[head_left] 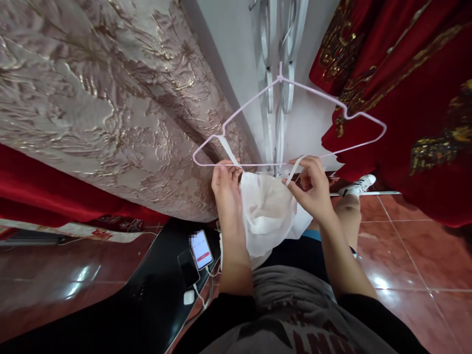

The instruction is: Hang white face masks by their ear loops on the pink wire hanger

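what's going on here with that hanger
A person is working with a white garment and a pink hanger. One strap is looped over the hanger's left side, with the left hand at the strap's lower end. The right hand holds the other strap, which is not over the hanger's right notch.

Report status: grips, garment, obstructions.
Left grip at hanger. Right grip pinching loose strap. White garment below, other strap looped on hanger. Nothing seen blocking hanger's right side.
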A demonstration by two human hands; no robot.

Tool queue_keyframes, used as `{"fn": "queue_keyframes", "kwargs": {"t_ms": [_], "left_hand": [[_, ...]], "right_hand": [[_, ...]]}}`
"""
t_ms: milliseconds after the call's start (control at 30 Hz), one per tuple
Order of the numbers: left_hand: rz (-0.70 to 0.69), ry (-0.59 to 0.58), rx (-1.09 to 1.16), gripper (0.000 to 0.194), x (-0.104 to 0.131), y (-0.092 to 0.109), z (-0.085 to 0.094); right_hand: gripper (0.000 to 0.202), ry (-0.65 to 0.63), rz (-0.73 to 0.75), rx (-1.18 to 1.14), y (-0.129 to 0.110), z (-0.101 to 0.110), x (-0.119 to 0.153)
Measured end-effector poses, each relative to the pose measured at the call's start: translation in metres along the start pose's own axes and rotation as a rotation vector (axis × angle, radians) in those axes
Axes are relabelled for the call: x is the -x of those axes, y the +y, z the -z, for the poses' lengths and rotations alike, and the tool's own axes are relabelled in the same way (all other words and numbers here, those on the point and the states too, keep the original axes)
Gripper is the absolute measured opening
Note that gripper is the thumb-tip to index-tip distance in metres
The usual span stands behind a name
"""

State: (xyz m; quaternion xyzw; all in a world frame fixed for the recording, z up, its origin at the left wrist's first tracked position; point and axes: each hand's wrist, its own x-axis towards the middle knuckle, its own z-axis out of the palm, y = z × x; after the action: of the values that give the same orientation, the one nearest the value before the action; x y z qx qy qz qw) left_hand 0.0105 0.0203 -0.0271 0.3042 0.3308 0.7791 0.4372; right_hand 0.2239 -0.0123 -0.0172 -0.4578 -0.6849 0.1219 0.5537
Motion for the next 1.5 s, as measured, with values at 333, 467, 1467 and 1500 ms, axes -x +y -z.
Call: {"fn": "queue_keyframes", "kwargs": {"t_ms": [333,467,1467,1500], "left_hand": [[-0.161,0.043,0.006,0.052,0.003,0.017,-0.008],[-0.154,0.001,-0.010,0.054,-0.001,0.020,-0.005],[-0.005,-0.199,-0.461,0.040,0.029,0.056,0.007],[-0.029,-0.215,-0.429,0.038,0.030,0.065,0.002]], "right_hand": [[0.045,0.663,-0.077,0.053,0.032,0.036,0.001],[0.043,0.640,-0.049,0.056,0.051,0.073,-0.028],[0.025,0.129,-0.050,-0.018,-0.001,-0.016,0.001],[0.024,0.132,-0.047,-0.026,-0.001,-0.017,0.000]]}}
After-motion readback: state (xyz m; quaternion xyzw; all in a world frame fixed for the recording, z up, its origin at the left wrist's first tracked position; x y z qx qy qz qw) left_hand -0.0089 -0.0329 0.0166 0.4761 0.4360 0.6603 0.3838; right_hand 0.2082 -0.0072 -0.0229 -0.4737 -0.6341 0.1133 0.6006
